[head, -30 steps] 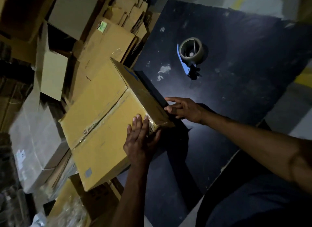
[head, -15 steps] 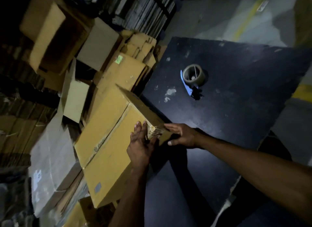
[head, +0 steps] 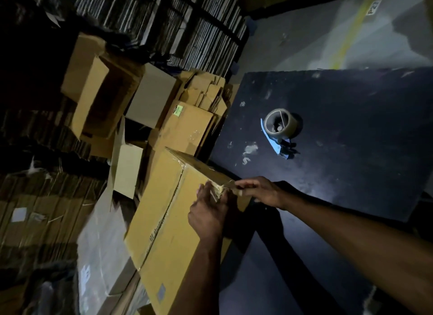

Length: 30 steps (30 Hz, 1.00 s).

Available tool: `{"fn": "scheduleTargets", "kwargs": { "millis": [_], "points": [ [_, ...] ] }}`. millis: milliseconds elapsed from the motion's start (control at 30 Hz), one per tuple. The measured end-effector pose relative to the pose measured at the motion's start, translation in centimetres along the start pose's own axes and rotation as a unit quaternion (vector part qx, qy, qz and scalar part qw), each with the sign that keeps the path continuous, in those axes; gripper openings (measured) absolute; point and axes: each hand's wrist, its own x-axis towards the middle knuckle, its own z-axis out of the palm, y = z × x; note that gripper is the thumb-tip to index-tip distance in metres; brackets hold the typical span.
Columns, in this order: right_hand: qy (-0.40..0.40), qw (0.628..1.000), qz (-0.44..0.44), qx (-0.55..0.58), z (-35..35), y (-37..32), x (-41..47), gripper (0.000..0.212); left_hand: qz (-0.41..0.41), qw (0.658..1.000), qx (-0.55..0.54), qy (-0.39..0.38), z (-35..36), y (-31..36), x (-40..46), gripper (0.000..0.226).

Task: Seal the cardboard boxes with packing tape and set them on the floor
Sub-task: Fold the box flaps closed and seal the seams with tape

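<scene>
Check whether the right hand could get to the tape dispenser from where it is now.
Probably yes. The right hand rests at the box corner by the table edge, and the tape dispenser sits on bare tabletop beyond it with nothing between. It would have to let go of the box first.

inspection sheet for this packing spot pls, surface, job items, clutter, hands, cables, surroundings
surface: dark table, scuffed with pale marks, lit in patches
job's things: taped cardboard box tilted at the table's left edge, clear tape along its centre seam and over its near corner; tape dispenser with a blue blade guard lies on the table, apart from both hands
clutter: open carton and flattened cardboard piled left of the table
grippers: left hand lies flat on the box near its taped corner; right hand grips the box's corner edge
cables: nothing seen
surroundings: stacked flat cardboard behind; grey floor with a yellow line; dim light
</scene>
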Motion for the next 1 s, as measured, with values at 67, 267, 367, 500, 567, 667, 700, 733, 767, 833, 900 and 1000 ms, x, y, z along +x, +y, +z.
{"fn": "scheduleTargets", "kwargs": {
  "millis": [67, 267, 367, 500, 567, 667, 700, 733, 767, 833, 900, 1000],
  "points": [
    [0.006, 0.999, -0.014, 0.036, 0.3, -0.4, -0.1, 0.048, 0.0, 1.0, 0.009, 0.006, 0.2, 0.3, 0.0, 0.069],
    [0.027, 0.997, -0.071, 0.013, 1.2, -0.1, 1.9, 0.058, -0.011, 0.999, 0.031, -0.038, -1.3, 0.6, 2.1, 0.067],
    [0.044, 0.996, -0.054, 0.046, 1.1, -0.4, 2.3, 0.056, -0.047, 0.997, 0.029, -0.058, -1.7, 1.6, 2.8, 0.069],
    [0.043, 0.997, -0.015, 0.069, 1.1, -0.4, 3.2, 0.017, -0.092, 0.994, 0.024, -0.058, -1.3, 2.9, 2.5, 0.069],
    [0.049, 0.997, 0.003, 0.066, 1.1, -0.3, 3.8, 0.008, -0.113, 0.992, 0.018, -0.048, -0.9, 3.0, 2.6, 0.068],
    [0.057, 0.995, 0.033, 0.071, 1.0, -0.4, 4.2, 0.007, -0.13, 0.991, 0.019, -0.029, -0.6, 3.1, 2.8, 0.06],
    [0.058, 0.995, 0.041, 0.073, 1.0, -0.6, 4.1, 0.006, -0.137, 0.99, 0.01, -0.024, -0.7, 3.2, 2.8, 0.058],
    [0.067, 0.995, 0.038, 0.069, 1.0, -0.6, 4.0, 0.006, -0.144, 0.989, -0.003, -0.016, -0.8, 3.2, 2.9, 0.055],
    [0.087, 0.995, 0.014, 0.051, 1.0, -0.4, 3.9, 0.007, -0.152, 0.988, -0.021, -0.003, -0.9, 3.1, 3.0, 0.049],
    [0.141, 0.987, -0.074, -0.015, 1.4, 0.6, 3.7, 0.007, -0.166, 0.984, -0.065, 0.023, -1.1, 2.1, 3.5, 0.035],
    [0.186, 0.97, -0.148, -0.059, 2.0, 1.4, 2.7, 0.003, -0.147, 0.984, -0.092, 0.033, -1.1, 0.2, 3.7, 0.03],
    [0.227, 0.938, -0.239, -0.106, 3.4, 1.6, 1.2, 0.021, -0.083, 0.988, -0.132, 0.017, -0.9, -2.2, 2.4, 0.026]
  ]
}}
